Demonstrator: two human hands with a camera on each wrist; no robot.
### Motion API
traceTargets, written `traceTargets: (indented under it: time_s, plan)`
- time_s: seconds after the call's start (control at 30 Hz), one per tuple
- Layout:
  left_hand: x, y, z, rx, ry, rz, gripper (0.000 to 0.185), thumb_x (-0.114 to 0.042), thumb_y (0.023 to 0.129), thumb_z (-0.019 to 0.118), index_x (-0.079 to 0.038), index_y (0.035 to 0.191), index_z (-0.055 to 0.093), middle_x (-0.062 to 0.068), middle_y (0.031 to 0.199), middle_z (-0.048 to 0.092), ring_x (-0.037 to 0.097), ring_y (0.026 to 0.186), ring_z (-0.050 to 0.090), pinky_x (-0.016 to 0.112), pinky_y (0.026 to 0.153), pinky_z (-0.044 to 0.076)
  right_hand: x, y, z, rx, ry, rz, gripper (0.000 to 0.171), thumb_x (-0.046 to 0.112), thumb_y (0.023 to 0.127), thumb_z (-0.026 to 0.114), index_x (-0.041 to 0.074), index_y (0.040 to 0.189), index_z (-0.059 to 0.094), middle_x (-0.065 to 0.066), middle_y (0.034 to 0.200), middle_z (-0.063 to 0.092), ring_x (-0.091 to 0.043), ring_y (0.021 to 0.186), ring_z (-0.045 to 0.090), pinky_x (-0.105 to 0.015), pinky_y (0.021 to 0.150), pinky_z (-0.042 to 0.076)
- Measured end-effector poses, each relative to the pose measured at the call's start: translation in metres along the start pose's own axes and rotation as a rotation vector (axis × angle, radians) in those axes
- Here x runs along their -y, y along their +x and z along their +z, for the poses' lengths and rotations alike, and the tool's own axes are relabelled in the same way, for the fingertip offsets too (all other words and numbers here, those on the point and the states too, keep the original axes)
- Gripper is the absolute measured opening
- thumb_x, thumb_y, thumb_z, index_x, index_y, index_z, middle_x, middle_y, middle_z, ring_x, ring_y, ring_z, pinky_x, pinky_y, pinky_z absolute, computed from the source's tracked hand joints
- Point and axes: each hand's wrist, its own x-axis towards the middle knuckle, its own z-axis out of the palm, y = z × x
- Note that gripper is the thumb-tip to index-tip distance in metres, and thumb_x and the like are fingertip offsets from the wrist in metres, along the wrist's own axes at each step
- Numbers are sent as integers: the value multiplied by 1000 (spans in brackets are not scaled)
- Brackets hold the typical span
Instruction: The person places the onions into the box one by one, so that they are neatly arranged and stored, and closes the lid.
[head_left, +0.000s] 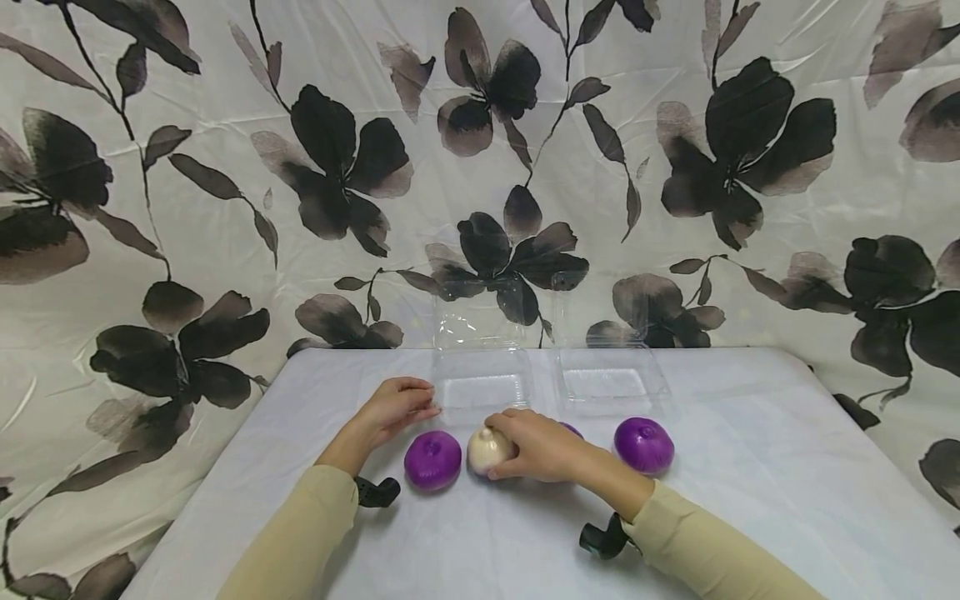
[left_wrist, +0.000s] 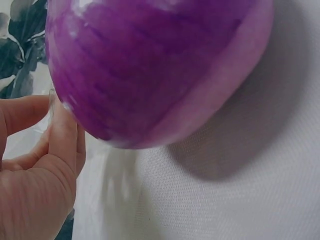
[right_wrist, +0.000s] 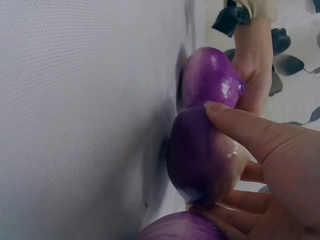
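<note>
My right hand [head_left: 540, 447] grips a cream-topped onion [head_left: 487, 452], thumb on the near side and fingers over the top. In the right wrist view this onion [right_wrist: 197, 155] looks purple on its table side. My left hand [head_left: 392, 410] is at the left edge of a clear plastic clamshell box [head_left: 482, 390]; the left wrist view shows a thin clear edge pinched between thumb and fingers [left_wrist: 62, 130]. A purple onion [head_left: 432, 461] sits just right of the left wrist. Behind the right hand another purple onion [head_left: 572, 429] is mostly hidden.
A second clear clamshell box [head_left: 609, 385] stands open to the right of the first, both lids raised at the back edge. One more purple onion [head_left: 644, 446] lies beyond the right forearm. White cloth covers the table [head_left: 757, 467]; a floral curtain [head_left: 615, 200] hangs behind.
</note>
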Motion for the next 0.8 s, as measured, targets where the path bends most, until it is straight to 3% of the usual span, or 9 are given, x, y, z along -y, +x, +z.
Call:
traceTargets:
  time_s: [0.27,0.47,0.8]
  plan:
    - [-2,0,0,-16,13,-17,41,1,103,56,17,138,43,27,116,53,19,89,63,29,90,63,-3,-2,-6,-30,47,-72,55,35,84,85,8,127,65,-4,118,69,-19,105,62,-34,89,56]
    - [-1,0,-1,-16,17,-14,42,1,103,56,17,139,43,26,116,52,19,91,62,29,91,63,-4,-3,-14,-44,159,-76,55,32,84,86,6,127,65,-1,114,70,-14,96,59,-29,83,55]
    - [-1,0,1,-19,11,-10,38,1,103,56,16,136,45,24,112,54,18,88,63,28,89,63,-7,1,-25,-112,305,-106,54,28,83,87,6,127,66,-2,114,71,-18,102,65,-29,86,60]
